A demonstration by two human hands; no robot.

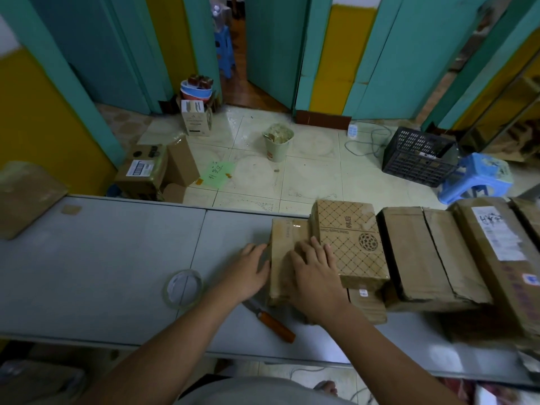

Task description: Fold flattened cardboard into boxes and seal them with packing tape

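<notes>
A small plain cardboard box (283, 244) stands on the grey table (102, 258), with shiny tape on its top. My right hand (314, 273) lies flat on the box top, fingers spread. My left hand (248, 268) presses against the box's left side. A patterned brown box (349, 241) sits touching it on the right. A roll of clear packing tape (183, 288) lies flat on the table left of my left arm. A knife with an orange handle (274, 323) lies on the table between my forearms.
Larger taped cardboard boxes (429, 252) line the table's right side, one with a white label (496, 232). A flat cardboard piece (26, 197) overhangs the table's left end. On the floor beyond stand boxes (143, 171), a bin (277, 141), a black crate (418, 156) and a blue stool (476, 179).
</notes>
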